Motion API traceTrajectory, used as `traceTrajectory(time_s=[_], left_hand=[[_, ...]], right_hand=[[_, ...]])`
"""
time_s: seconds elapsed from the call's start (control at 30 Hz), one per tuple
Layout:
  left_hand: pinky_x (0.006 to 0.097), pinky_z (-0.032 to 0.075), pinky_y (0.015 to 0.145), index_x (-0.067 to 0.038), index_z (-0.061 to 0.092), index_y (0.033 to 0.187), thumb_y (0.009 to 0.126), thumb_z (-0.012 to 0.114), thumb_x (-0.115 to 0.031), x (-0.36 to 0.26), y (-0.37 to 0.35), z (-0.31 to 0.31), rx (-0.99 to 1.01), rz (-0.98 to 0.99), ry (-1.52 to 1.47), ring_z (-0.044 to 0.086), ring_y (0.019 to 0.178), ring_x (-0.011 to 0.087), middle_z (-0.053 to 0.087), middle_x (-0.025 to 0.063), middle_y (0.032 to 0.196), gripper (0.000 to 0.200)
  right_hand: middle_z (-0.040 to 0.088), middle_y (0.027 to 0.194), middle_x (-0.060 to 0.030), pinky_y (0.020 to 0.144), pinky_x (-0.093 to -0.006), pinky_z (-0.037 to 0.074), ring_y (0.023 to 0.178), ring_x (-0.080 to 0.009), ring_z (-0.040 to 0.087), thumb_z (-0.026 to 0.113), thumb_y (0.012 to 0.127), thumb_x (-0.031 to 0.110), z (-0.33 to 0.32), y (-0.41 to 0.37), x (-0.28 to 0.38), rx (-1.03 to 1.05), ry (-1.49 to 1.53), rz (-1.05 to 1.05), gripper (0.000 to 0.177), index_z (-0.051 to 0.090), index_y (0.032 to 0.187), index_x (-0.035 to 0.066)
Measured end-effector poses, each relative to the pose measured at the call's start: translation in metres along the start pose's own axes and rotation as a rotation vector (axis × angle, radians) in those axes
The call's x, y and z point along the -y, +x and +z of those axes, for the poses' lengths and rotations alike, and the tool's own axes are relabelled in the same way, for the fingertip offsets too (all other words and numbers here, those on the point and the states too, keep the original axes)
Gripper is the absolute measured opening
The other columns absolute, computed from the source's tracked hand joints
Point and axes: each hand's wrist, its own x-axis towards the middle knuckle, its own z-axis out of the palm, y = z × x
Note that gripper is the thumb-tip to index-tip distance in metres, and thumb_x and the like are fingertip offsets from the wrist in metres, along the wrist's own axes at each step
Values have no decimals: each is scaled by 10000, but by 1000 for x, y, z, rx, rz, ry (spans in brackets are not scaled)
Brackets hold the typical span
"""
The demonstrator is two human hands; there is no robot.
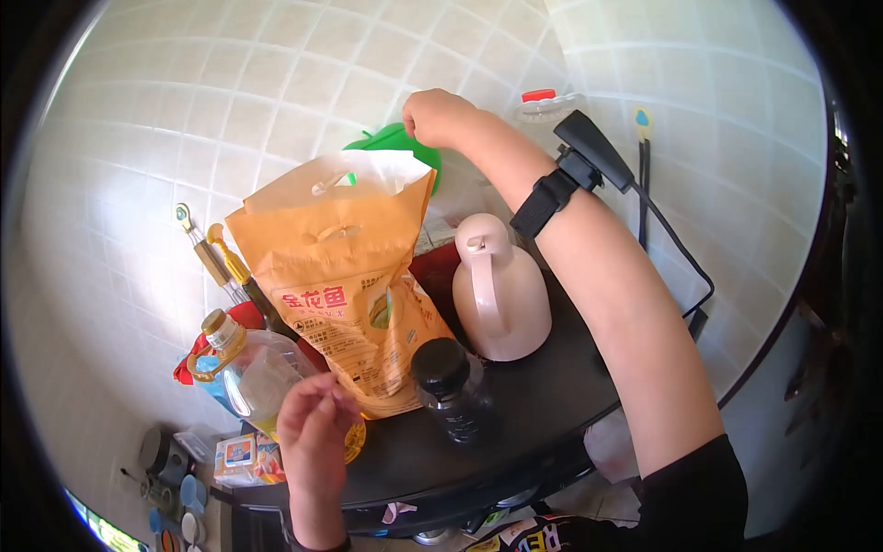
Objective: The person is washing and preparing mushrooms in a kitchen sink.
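My right hand (441, 119) reaches far over the counter, its fingers curled at the top edge of a green apple-shaped board (390, 140) that leans near the tiled wall. The lower part of the board is hidden behind an orange rice bag (345, 276), which stands upright with its top cut open. Low in front of the bag, beside a large clear oil bottle (262, 368), hovers my left hand (315, 432). Its thumb and fingertips are drawn together, and nothing shows between them. A black device is strapped to my right wrist.
A pale pink thermos jug (501, 299) and a dark-capped bottle (449, 391) stand right of the bag on the black counter (543, 396). Long-handled utensils (213, 262) lean at the left wall. A packet (241, 460) sits at lower left. A red-knobbed clear hook (543, 103) is on the wall.
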Motion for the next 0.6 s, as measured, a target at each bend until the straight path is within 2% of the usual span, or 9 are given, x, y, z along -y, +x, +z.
traceTrajectory(time_s=[0.07, 0.17, 0.2, 0.23, 0.27, 0.3, 0.33, 0.4, 0.6], left_hand=[[280, 480, 691, 12, 558, 978, 851, 509, -35, 3, 8, 10, -7, -17, -100, 584, 717, 173, 593, 101, 803, 145], [277, 476, 708, 19, 572, 963, 847, 517, -24, 14, -11, 25, 21, -53, 35, 590, 735, 175, 605, 105, 800, 135], [275, 474, 717, 23, 582, 953, 842, 519, -9, 21, -21, 30, 39, -66, 64, 592, 746, 174, 611, 107, 801, 132], [272, 472, 725, 27, 591, 944, 837, 520, 5, 28, -30, 36, 54, -79, 92, 595, 757, 173, 618, 109, 802, 130], [285, 481, 668, 29, 592, 910, 816, 529, -1, 34, -36, 42, 35, -76, 155, 594, 715, 188, 614, 128, 773, 117], [282, 477, 677, 35, 602, 904, 817, 526, 12, 39, -42, 48, 22, -75, 177, 595, 717, 182, 615, 119, 766, 118], [279, 475, 680, 37, 605, 898, 817, 522, 21, 45, -46, 51, 32, -81, 175, 595, 719, 179, 616, 117, 766, 117], [268, 470, 692, 38, 613, 882, 819, 517, 36, 55, -52, 55, 36, -132, 171, 595, 721, 164, 618, 108, 768, 114], [261, 466, 704, 38, 616, 890, 820, 517, 37, 48, -57, 54, -15, -129, 229, 590, 728, 154, 619, 98, 772, 121]], right_hand=[[647, 908, -125, 716, -369, 490, 862, -283, 613, 528, 737, 33, -2, -2, 2, -106, -71, 66, 211, 657, 892, 92], [651, 914, -112, 722, -360, 496, 855, -274, 618, 526, 734, 27, 10, 20, -9, -98, -98, 14, 245, 662, 923, 105], [642, 965, -106, 779, -363, 482, 949, -273, 586, 567, 760, 85, 12, 26, -9, -73, -73, 39, 199, 661, 933, 111], [642, 965, -106, 779, -363, 482, 949, -273, 586, 567, 760, 85, 15, 31, -7, -77, -72, 26, 199, 661, 933, 111], [634, 997, -99, 819, -372, 462, 999, -277, 556, 591, 769, 140, 20, 36, -4, -128, -50, 10, 182, 661, 935, 115], [626, 1029, -91, 859, -380, 443, 1048, -281, 526, 615, 778, 195, 26, 40, -1, -176, -24, -4, 182, 661, 937, 119], [626, 1029, -91, 859, -380, 443, 1048, -281, 526, 615, 778, 195, 32, 44, 2, -173, -13, -13, 182, 661, 937, 119], [616, 1057, -76, 883, -430, 404, 1098, -285, 480, 658, 759, 310, 41, 52, 8, -131, 36, 54, 234, 667, 922, 142], [624, 1024, -69, 859, -483, 361, 1067, -280, 507, 668, 730, 353, 64, 89, 5, -97, 116, 136, 227, 678, 902, 205]])
